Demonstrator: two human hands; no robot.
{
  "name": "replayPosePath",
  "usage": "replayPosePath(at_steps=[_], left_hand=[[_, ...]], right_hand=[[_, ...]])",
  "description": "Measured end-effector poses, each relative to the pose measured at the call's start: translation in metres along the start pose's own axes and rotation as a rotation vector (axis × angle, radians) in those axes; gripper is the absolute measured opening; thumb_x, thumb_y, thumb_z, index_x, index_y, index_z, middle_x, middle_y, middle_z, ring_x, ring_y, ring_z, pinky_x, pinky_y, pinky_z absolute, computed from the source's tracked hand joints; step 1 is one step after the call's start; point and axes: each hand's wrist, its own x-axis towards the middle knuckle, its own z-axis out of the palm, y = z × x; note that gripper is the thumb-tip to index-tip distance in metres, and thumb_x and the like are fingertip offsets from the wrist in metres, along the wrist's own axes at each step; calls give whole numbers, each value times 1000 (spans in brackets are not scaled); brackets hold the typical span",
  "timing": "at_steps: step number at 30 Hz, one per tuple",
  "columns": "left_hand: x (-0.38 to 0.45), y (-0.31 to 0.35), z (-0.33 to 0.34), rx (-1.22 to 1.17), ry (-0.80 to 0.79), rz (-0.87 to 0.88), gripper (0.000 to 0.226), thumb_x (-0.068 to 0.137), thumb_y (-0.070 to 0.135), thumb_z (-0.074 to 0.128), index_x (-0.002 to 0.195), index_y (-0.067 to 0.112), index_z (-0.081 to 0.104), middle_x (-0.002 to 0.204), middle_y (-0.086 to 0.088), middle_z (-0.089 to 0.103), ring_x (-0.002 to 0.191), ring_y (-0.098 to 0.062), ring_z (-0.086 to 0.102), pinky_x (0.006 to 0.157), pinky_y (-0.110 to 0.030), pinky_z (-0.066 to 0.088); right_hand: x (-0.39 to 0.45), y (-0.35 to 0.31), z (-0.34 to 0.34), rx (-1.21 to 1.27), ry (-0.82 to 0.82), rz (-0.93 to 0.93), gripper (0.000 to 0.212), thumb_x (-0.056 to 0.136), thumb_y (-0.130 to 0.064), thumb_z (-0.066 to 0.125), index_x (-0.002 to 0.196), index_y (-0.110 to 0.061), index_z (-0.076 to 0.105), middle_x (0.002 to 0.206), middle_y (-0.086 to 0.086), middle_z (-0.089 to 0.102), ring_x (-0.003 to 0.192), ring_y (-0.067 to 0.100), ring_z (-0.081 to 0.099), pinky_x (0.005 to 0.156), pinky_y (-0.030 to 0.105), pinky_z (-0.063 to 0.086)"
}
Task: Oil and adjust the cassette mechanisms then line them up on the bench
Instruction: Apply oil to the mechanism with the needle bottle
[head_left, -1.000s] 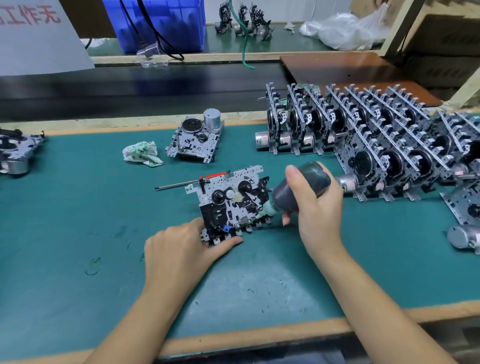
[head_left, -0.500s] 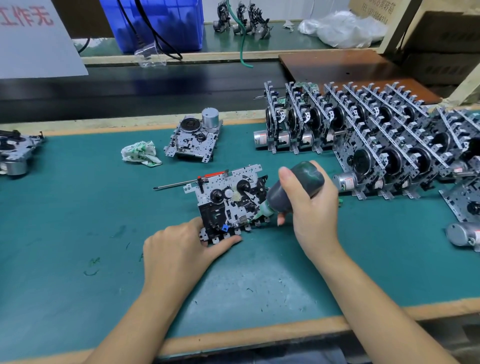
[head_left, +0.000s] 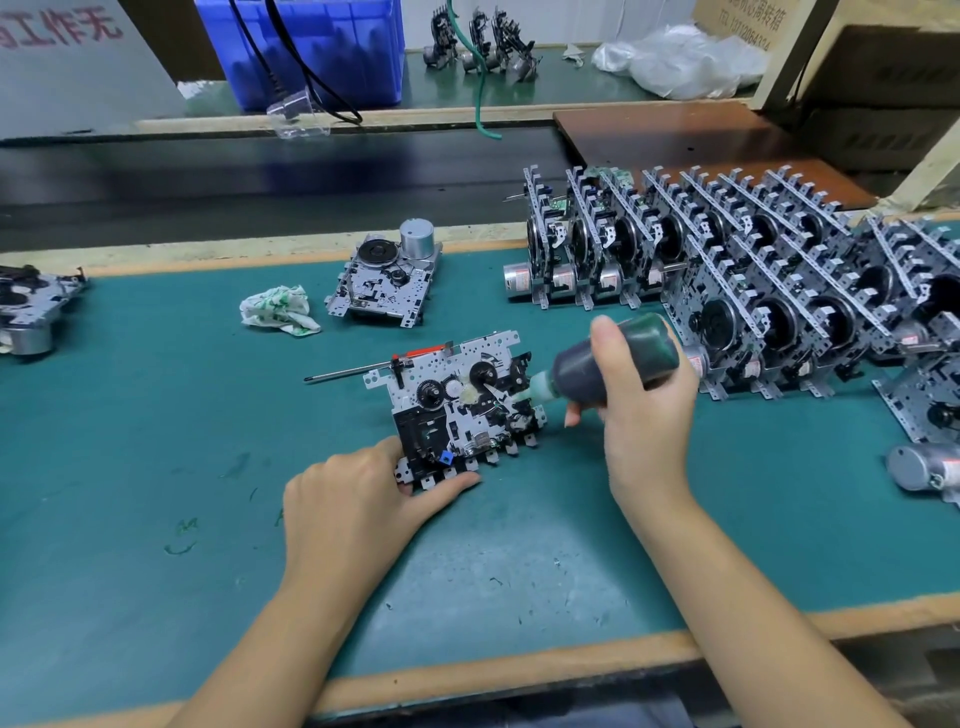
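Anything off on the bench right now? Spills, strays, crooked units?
Mostly tidy. One mechanism lies flat, apart from the upright rows; a crumpled rag sits beside it. Green smears mark the mat at left.

An assembly workshop: green-matted bench (head_left: 156, 467), rows of cassette mechanisms (head_left: 727, 291), blue crate (head_left: 311, 47).

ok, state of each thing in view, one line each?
Cassette mechanism: flat on bench, being oiled.
Oil bottle: tipped, nozzle on mechanism.
Left hand: steadying mechanism's near edge.
Right hand: gripping bottle.
Finished rows: standing on edge.
Second mechanism: lying flat, untouched.
Rag: crumpled.
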Motion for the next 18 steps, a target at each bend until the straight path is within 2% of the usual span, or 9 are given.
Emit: replayPosePath(at_steps=[2, 4, 7, 10, 12, 14, 15, 17, 18], left_hand=[[-1, 0, 0, -8, 14, -3, 65, 60, 82, 48, 55, 19, 66, 35, 3, 47, 39, -29, 54, 41, -21, 29], [-2, 1, -1, 1, 25, -17, 65, 60, 81, 43, 59, 21, 67, 36, 5, 47, 43, -28, 57, 43, -22, 27], [-6, -2, -3, 43, 16, -55, 77, 57, 95, 33, 58, 22, 59, 38, 10, 36, 52, -27, 59, 45, -23, 20], [1, -15, -11, -28, 127, -142, 70, 71, 84, 19, 57, 22, 48, 41, 10, 38, 47, -24, 41, 47, -24, 17], [18, -33, -18, -82, 269, -215, 56, 86, 73, 33, 68, 23, 51, 48, 16, 38, 51, -22, 34, 50, -28, 20], [44, -53, -21, -87, 348, -231, 36, 94, 50, 47, 88, 17, 59, 66, 9, 50, 63, -28, 47, 57, -33, 33], [59, -64, -22, -59, 345, -223, 27, 94, 38, 52, 102, 14, 61, 83, -1, 57, 76, -33, 53, 61, -39, 39], [85, -83, -22, 15, 275, -216, 36, 93, 21, 58, 127, 12, 54, 120, -16, 53, 104, -40, 50, 72, -50, 43], [96, -92, -22, 42, 225, -197, 42, 92, 16, 59, 133, 11, 50, 130, -18, 48, 111, -41, 46, 78, -53, 42]], right_hand=[[3, -2, 0, 56, 39, 75, 33, 73, -36, 76, 76, -13, 52, 66, 4, 56, 47, 11, 56, 35, 18, 40], [5, -4, -1, 115, 68, 150, 29, 79, -34, 69, 79, -11, 50, 62, 0, 56, 43, 8, 52, 36, 18, 40], [9, -4, -3, 193, 81, 254, 22, 86, -30, 62, 81, -14, 47, 57, -5, 53, 39, 5, 42, 38, 19, 42], [10, -4, -4, 285, 23, 342, 36, 73, -41, 65, 86, -11, 50, 65, 0, 54, 43, 5, 44, 42, 19, 46], [10, -3, -3, 323, -39, 371, 47, 64, -46, 67, 90, -8, 56, 69, 2, 57, 48, 5, 49, 46, 20, 49], [10, -1, 0, 342, -99, 389, 54, 62, -47, 67, 95, -5, 59, 65, 0, 57, 50, 6, 51, 49, 21, 51], [10, -1, 0, 341, -124, 398, 56, 62, -47, 67, 97, -4, 59, 62, -2, 56, 50, 6, 52, 50, 21, 51], [10, 1, 2, 325, -161, 410, 55, 64, -45, 65, 99, -3, 59, 57, -4, 55, 51, 7, 53, 51, 21, 51], [10, 1, 2, 316, -171, 415, 53, 65, -44, 65, 99, -3, 59, 56, -4, 55, 51, 7, 54, 51, 21, 51]])
